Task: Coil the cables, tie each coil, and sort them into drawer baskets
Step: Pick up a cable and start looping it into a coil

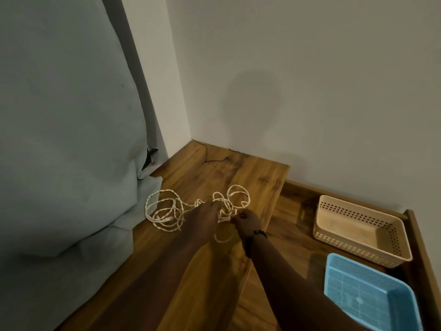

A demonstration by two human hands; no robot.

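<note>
- Cream braided cable (167, 211) lies in loose tangled loops on the wooden desk (214, 271), one heap to the left near the grey-blue fabric (71, 139) and smaller loops rising between and beyond the hands; I judge it is spread out so the strands can be traced and drawn into one coil.
- The left hand (205, 216) is closed over strands in the middle of the tangle, probably anchoring the gathered part.
- The right hand (245, 222), with a dark beaded bracelet (255, 237) at the wrist, pinches a short stretch of the same cable just beside the left, fingers curled shut on it; the two hands almost touch, which suits feeding loops from one to the other.
- A loop hangs below the hands toward the desk, so the coil looks barely begun and no tie is visible.
- A beige perforated basket (358, 244) and a blue mesh basket (367, 295) sit in the open drawer (415, 235) to the right, well apart from the cable and seemingly holding nothing, likely set within reach for sorting.
- A thin dark wire (214, 160) runs along the far desk edge by the wall.
</note>
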